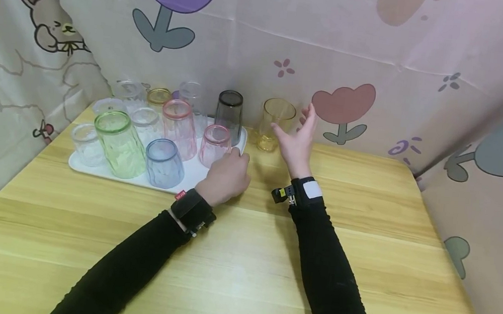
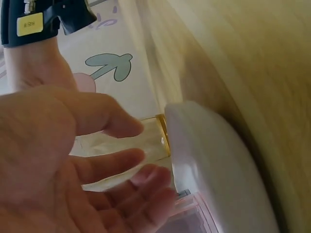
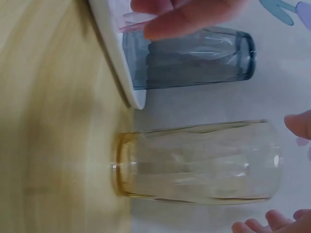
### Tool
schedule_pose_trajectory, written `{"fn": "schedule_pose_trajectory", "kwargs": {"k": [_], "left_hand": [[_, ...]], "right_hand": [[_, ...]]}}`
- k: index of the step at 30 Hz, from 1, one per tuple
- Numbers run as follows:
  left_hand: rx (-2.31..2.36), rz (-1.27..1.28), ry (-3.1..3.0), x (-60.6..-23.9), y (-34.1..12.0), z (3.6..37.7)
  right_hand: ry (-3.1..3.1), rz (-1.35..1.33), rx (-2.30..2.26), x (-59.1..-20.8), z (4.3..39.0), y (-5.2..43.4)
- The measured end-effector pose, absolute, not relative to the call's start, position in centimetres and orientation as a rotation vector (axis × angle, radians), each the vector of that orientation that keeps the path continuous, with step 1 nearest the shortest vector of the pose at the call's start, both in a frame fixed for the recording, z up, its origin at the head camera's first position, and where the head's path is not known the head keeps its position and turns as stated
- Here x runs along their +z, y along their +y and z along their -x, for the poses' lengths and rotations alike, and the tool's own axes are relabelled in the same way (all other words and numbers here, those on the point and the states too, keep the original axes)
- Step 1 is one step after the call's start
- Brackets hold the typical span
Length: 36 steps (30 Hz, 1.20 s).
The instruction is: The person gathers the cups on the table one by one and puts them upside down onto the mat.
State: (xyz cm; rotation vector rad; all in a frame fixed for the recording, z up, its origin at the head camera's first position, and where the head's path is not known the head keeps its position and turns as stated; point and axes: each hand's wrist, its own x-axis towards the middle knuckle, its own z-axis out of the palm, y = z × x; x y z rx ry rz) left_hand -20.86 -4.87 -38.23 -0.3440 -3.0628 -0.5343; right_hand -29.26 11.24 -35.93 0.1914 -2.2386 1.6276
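Observation:
An amber drinking glass (image 1: 272, 128) stands mouth up on the table, just right of the white tray (image 1: 193, 172). My right hand (image 1: 297, 143) is beside its right side, thumb and fingers spread apart; in the right wrist view there is a gap between them and the glass (image 3: 204, 162). By the tray's right edge is my left hand (image 1: 226, 179), nearest a small pink glass (image 1: 214, 146). The left wrist view shows this hand (image 2: 92, 155) with loosely bent fingers and nothing between them and the thumb. Behind it, a dark grey glass (image 1: 229, 117) stands upside down on the tray.
The tray also carries several other glasses, among them a green one (image 1: 120, 147), a blue one (image 1: 165, 166) and a taller pink one (image 1: 180, 130). A printed cloth (image 1: 254, 36) hangs behind the wooden table (image 1: 241, 267).

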Motion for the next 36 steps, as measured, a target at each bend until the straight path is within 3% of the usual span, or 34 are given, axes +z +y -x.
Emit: {"fn": "schedule_pose_trajectory", "kwargs": {"k": [17, 36], "left_hand": [[-0.478, 0.407, -3.168, -38.8, -5.0, 20.8], [-0.459, 0.426, -3.159, -38.5, -5.0, 20.6]], "right_hand": [[-2.303, -0.033, 1.914, -38.2, 31.6, 10.3], [-2.33, -0.106, 1.886, -39.0, 31.5, 10.7]]}}
